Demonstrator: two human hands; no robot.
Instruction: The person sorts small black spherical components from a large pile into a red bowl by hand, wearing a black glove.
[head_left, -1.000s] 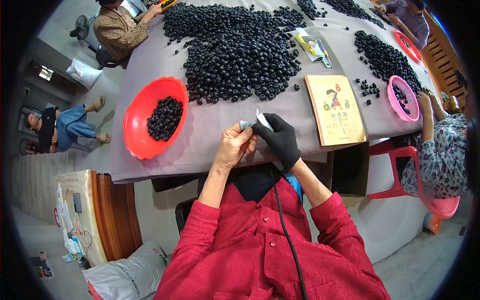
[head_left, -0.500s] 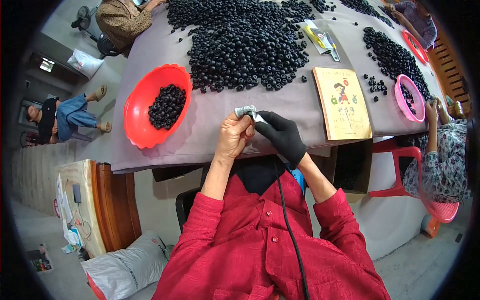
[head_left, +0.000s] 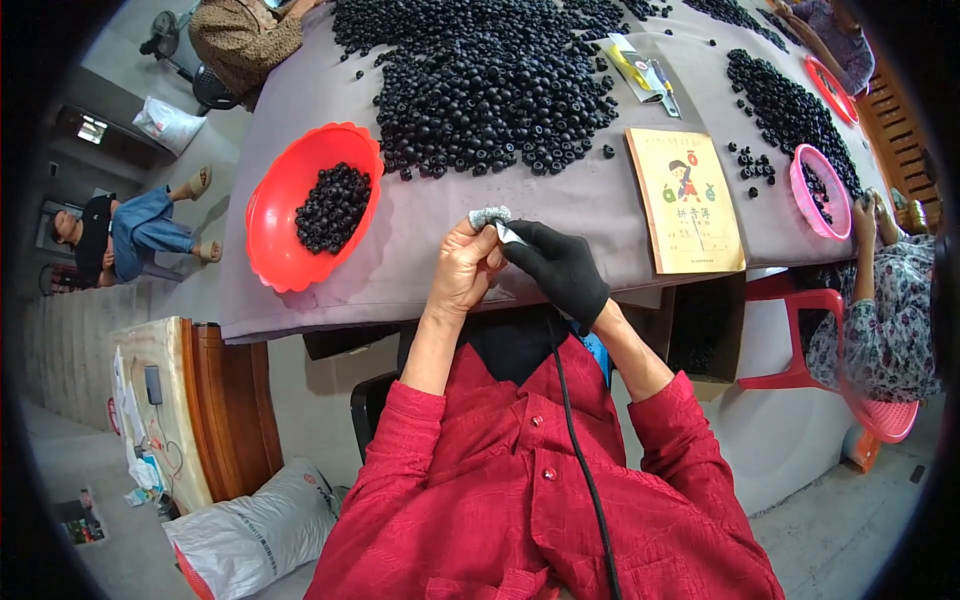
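Note:
My left hand (head_left: 462, 272) is bare apart from a grey speckled cover (head_left: 490, 215) on a finger. It is closed in a pinch at the near edge of the table, and what sits between thumb and finger is too small to name. Against it works my right hand (head_left: 562, 272), in a black glove, closed round a small white piece (head_left: 508, 234) that shows at the fingertips. Beyond both hands spreads a large heap of small black round pieces (head_left: 500, 100) with pale rings. A red scalloped bowl (head_left: 265, 240) to the left holds more black pieces.
A yellow exercise book (head_left: 690, 240) lies at the right, with a yellow-and-white packet (head_left: 632, 68) behind it. Further right are a pink basket (head_left: 800, 195) and another black heap (head_left: 795, 110). Co-workers sit around the table; one person's hand (head_left: 866, 218) is near the basket.
My right hand has shifted slightly left and down, its wrist turning a little. The white piece at its fingertips sits at a different angle. My left hand stays almost in place.

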